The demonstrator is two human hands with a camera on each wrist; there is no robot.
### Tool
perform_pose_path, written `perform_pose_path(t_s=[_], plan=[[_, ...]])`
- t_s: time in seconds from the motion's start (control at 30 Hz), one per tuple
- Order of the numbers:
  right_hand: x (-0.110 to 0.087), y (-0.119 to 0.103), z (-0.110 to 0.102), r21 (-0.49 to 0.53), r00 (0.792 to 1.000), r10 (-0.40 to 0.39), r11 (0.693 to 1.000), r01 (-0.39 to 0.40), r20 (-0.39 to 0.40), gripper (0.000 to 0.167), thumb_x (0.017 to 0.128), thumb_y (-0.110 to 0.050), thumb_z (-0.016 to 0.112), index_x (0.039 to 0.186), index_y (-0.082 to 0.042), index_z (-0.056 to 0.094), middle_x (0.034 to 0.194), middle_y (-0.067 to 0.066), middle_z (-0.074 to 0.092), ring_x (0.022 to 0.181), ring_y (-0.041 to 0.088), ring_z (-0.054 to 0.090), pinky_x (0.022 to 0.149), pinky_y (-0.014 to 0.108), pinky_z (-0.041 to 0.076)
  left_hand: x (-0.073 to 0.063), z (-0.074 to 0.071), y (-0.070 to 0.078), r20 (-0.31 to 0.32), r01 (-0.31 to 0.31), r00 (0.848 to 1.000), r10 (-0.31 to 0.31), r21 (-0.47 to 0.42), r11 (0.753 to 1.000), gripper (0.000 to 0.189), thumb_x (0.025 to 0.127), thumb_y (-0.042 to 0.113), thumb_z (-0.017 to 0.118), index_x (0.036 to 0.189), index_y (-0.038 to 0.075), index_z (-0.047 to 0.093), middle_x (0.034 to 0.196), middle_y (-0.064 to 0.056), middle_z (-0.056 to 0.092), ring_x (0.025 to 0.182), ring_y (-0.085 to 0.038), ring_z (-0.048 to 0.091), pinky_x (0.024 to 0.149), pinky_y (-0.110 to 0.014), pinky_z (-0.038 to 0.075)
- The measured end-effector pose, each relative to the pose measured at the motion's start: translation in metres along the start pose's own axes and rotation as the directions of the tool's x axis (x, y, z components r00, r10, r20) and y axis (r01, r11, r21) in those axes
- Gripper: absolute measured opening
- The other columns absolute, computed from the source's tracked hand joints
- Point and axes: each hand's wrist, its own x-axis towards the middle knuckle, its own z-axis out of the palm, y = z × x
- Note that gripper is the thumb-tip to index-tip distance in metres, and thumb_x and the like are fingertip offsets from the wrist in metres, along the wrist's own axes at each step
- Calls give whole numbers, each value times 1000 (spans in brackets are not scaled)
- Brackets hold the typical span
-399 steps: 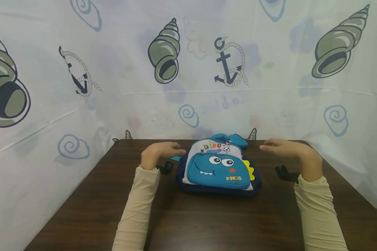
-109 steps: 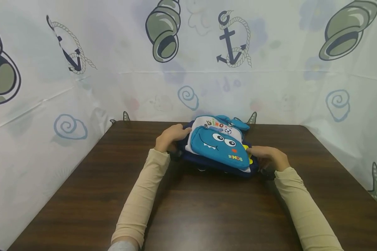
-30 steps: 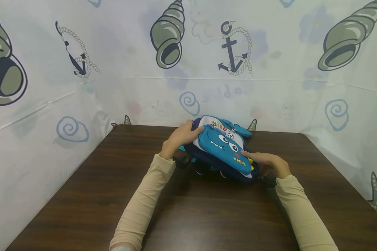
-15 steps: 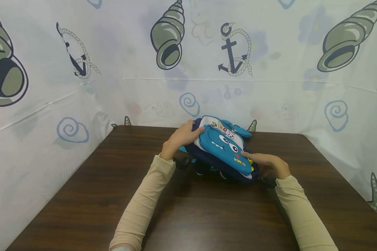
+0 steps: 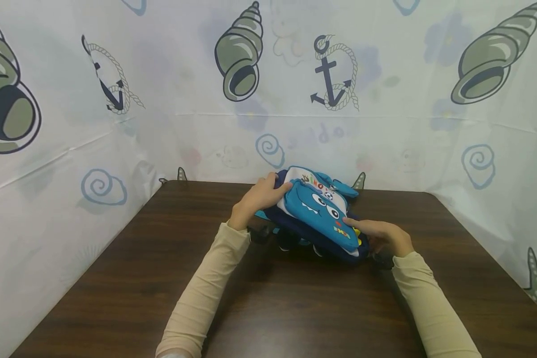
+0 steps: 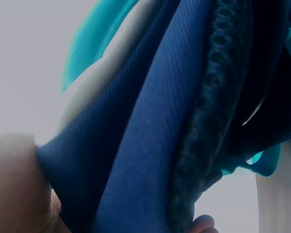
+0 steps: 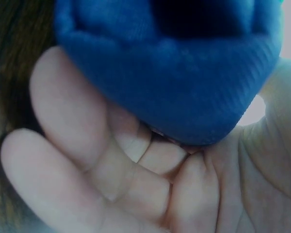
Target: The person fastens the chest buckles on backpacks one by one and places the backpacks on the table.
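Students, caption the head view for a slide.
Left hand and right hand hold a tilted, cartoon-faced backpack over a table.

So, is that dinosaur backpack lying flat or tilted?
Tilted: the backpack slopes down from the left hand to the right hand, its left end raised off the table.

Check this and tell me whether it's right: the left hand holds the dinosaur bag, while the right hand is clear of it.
Wrong about the right hand: it grips the bag too, as the right wrist view shows. The left hand does hold it.
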Motion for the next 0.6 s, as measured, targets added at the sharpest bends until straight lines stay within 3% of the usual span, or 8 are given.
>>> perform_pose_path(t_s=[0.23, 0.4, 0.6], plan=[[2, 0, 0, 33, 999, -8, 999, 6, 49, 101, 95, -73, 35, 151, 8, 16, 140, 38, 42, 116, 55, 57, 92, 60, 53, 2, -1, -2, -1, -23, 1000, 23, 9, 1000, 77, 101, 56, 43, 154, 1, 28, 152, -25, 40, 139, -38, 43, 113, -54, 39], [0, 0, 0, 16, 999, -28, 999, 27, 32, 99, 95, -73, 35, 152, 6, 18, 140, 34, 41, 111, 49, 61, 87, 57, 56, 2, -1, -2, 2, -35, 999, 35, -1, 999, 73, 103, 52, 41, 154, 1, 29, 154, -25, 38, 142, -38, 40, 114, -54, 37], [0, 0, 1, 52, 999, -30, 998, 28, 44, 97, 97, -70, 36, 152, 7, 15, 140, 34, 40, 116, 51, 57, 89, 61, 54, 2, 1, -1, -8, -36, 999, 35, -1, 999, 72, 103, 51, 41, 154, 1, 29, 154, -24, 38, 142, -38, 39, 115, -54, 36]])
